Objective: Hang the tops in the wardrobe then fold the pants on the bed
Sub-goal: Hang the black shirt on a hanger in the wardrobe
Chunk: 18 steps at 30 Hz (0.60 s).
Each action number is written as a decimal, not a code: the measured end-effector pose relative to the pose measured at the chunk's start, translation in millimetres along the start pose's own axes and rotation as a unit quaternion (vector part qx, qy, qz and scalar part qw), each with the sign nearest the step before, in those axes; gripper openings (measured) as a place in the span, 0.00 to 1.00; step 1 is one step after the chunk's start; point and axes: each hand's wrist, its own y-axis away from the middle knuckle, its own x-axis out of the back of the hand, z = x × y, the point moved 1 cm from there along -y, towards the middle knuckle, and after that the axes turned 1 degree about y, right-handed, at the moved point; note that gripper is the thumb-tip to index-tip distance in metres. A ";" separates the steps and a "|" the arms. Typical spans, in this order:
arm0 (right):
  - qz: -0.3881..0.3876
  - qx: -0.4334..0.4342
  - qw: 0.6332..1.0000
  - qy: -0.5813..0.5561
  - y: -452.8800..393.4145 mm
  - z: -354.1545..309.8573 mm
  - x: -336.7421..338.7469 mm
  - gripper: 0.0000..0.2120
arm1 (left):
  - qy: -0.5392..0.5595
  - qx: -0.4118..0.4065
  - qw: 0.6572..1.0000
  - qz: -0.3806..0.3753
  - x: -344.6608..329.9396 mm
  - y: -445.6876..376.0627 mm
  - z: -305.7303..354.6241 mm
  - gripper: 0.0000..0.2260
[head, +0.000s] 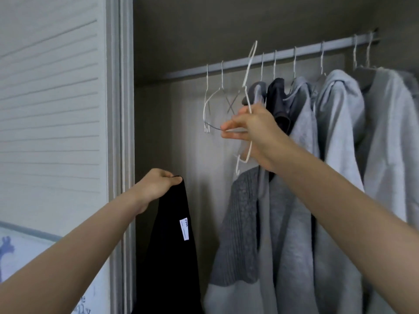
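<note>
An open wardrobe (pixel 158 30) with a louvred door stands beside a row of hung grey tops (pixel 328 155). Nearest, the left hand (pixel 156 186) pinches a black top (pixel 172 245), which dangles by the doorframe. Farther in, the right hand (pixel 251 130) grips a white wire hanger (pixel 249 71), tilted, its hook apparently off the rail (pixel 283 56). That hanger could snag the two empty hangers (pixel 214 96) just beside it, judging by the crowding.

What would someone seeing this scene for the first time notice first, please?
Probably the right hand at centre, gripping a white wire hanger lifted off the wardrobe rail. Next, the left hand lower left, holding up a black top with a white label. Grey tops hang along the right.
</note>
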 end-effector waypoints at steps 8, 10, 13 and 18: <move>-0.125 -0.156 0.976 -0.086 140.1 34.7 43.3 0.05 | -0.002 0.055 0.997 0.059 -31.7 34.2 -16.8 0.12; -0.156 -0.210 0.955 -0.137 168.9 42.1 59.8 0.07 | -0.009 0.074 0.995 0.070 -40.2 46.9 -22.6 0.12; -0.194 -0.246 0.935 -0.164 197.7 49.2 86.0 0.12 | -0.015 0.095 0.992 0.079 -46.9 63.6 -32.0 0.13; -0.263 -0.233 0.918 -0.185 229.3 43.5 134.8 0.11 | -0.014 0.116 0.986 0.119 -52.5 84.7 -45.6 0.10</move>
